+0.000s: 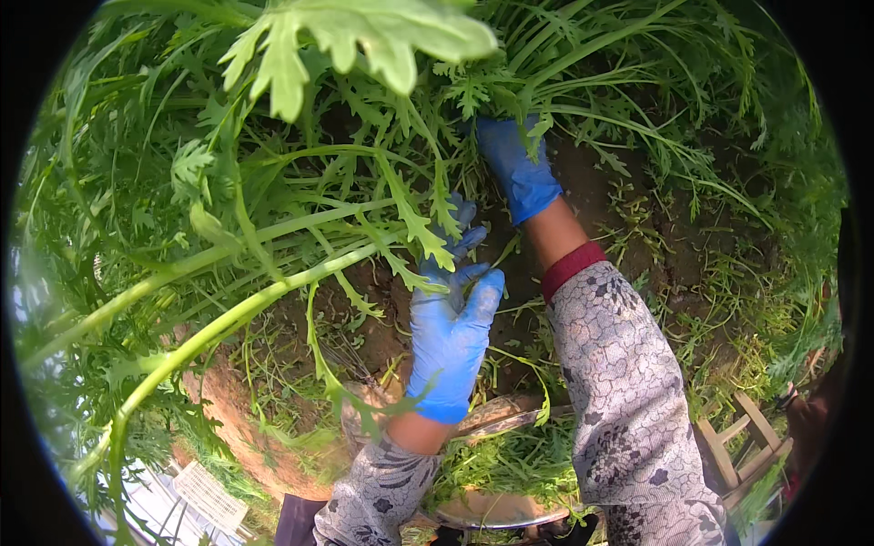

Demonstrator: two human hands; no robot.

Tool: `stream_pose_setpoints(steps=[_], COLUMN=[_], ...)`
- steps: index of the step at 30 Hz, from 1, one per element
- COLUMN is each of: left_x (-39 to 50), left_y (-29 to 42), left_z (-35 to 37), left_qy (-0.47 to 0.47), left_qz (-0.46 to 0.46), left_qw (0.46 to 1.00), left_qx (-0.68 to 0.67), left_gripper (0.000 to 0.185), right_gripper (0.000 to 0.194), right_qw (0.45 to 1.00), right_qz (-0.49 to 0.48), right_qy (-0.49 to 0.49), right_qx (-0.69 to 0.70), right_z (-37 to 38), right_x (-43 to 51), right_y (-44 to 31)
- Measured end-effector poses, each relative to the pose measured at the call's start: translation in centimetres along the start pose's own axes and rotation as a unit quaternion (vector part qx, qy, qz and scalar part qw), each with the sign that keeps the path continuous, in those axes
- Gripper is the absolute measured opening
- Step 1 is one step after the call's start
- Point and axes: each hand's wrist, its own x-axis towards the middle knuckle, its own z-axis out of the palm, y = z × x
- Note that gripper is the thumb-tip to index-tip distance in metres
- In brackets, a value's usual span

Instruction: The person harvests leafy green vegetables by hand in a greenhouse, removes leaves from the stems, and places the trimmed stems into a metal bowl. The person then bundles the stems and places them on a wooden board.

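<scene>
Both my hands wear blue gloves among tall leafy green plants with serrated leaves. My left hand (452, 324) is at the middle, palm partly turned up and fingers curled, near thin stems; whether it grips any of them cannot be told. Farther up and to the right, my right hand (513, 160) reaches to the base of a clump of green stalks (567, 68); its fingers are hidden under leaves. Two thick pale stems (273, 290) slant across the left side, with leaves hanging over my left fingers. Below my hands, a round container (488, 508) holds cut greens (519, 461).
Brown soil (608, 177) strewn with plant scraps lies right of my right hand. A wooden frame (744, 443) stands at the lower right, near part of another person (809, 416). A white plastic crate (210, 497) is at the lower left. Dense plants fill the upper left.
</scene>
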Motion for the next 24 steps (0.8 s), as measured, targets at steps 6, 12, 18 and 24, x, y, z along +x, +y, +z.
stream_pose_setpoints(steps=[6, 12, 18, 24], left_x=[-2.5, -4.1, -4.1, -5.7], left_y=[0.1, 0.6, 8.3, 23.4], left_z=[-1.6, -2.1, 5.5, 16.8], left_qy=[0.0, -0.013, -0.131, -0.25], left_qz=[-0.102, -0.089, -0.124, 0.024], left_qw=[0.995, 0.994, 0.94, 0.941], left_qx=[-0.02, -0.068, -0.288, -0.228], left_gripper=[0.063, 0.065, 0.066, 0.047], right_gripper=[0.048, 0.049, 0.058, 0.022], right_qw=[0.979, 0.929, 0.836, 0.907], right_qz=[0.088, 0.229, 0.228, 0.058], right_qy=[-0.111, -0.18, -0.244, -0.134], right_qx=[0.144, 0.229, 0.435, 0.395], right_z=[1.7, -5.2, -23.2, -35.1], right_x=[1.9, -1.4, -8.5, -10.8], right_y=[0.0, -3.6, -12.0, -22.6])
